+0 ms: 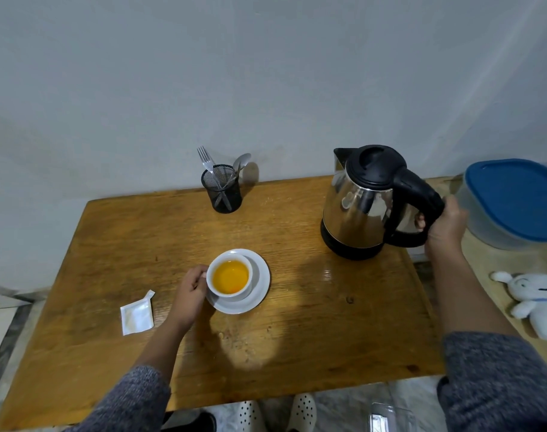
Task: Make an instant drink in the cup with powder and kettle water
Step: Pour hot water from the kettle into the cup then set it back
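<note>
**Cup filled, kettle standing on the desk**

While the left hand [189,291] curls against the left side of the white cup [230,277], fingers closed on what seems to be its handle, the right hand [443,224] is wrapped around the black handle of the steel kettle [364,204]. The kettle stands upright on the wooden desk [312,322] near its far right corner, lid shut, spout turned toward the wall, well apart from the cup.

The cup sits on a white saucer [259,285], somewhat toward the saucer's far left rather than at its centre, and both rest a little left of the desk's middle. Inside the cup is a clear orange liquid that reaches well up its walls.

Just left of the left hand, toward the desk's left edge, lies a white powder sachet [137,316], flat on the wood with its upper right corner torn and bent up. Whether anything is left inside cannot be told.

At the far edge, close to the wall, a black mesh holder [222,191] stands upright with a fork [207,163] and a spoon [241,162] leaning out of it.

Beyond the desk's right edge, on a separate surface, are a container with a blue lid [515,198] and a white plush toy [534,304]. Both forearms wear grey knitted sleeves [496,378] pushed back from the wrists.
</note>
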{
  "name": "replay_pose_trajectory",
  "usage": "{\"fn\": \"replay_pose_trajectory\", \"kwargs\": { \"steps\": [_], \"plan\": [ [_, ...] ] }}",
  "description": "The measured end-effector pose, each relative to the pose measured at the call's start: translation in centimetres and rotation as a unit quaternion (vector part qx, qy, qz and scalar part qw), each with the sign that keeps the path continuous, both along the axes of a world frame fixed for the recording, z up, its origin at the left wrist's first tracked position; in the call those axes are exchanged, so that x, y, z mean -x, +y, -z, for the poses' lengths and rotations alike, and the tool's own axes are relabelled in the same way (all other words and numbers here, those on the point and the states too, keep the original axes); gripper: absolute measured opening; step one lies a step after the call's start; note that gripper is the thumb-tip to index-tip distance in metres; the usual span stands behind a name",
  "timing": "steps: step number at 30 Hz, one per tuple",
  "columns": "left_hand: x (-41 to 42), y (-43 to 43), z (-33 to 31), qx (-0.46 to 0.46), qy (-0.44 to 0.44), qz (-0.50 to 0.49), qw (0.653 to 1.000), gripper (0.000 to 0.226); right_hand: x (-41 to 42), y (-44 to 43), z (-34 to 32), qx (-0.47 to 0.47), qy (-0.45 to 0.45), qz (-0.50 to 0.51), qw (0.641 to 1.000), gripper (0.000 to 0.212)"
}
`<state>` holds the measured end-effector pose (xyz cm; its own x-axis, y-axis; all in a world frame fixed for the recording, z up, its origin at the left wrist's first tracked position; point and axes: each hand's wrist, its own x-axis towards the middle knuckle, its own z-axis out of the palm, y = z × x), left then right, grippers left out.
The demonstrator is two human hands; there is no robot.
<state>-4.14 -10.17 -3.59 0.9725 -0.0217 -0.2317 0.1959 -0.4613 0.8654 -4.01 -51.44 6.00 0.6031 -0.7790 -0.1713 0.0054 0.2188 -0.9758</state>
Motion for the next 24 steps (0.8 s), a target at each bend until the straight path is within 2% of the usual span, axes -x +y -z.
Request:
{"fn": "replay_pose_trajectory", "kwargs": {
  "steps": [8,21,24],
  "plan": [
    [-0.3,0.3,0.5,0.007,0.009,0.001,1.0,0.022,0.4,-1.5,1.7,-0.023,-0.003,-0.001,1.0,0.028],
    [-0.3,0.3,0.3,0.004,0.013,0.007,1.0,0.023,0.1,-1.2,0.7,-0.001,0.013,-0.011,1.0,0.028],
    [-0.2,0.3,0.1,-0.001,0.013,0.006,1.0,0.022,0.1,-1.3,0.8,-0.024,0.016,0.005,1.0,0.026]
  ]
}}
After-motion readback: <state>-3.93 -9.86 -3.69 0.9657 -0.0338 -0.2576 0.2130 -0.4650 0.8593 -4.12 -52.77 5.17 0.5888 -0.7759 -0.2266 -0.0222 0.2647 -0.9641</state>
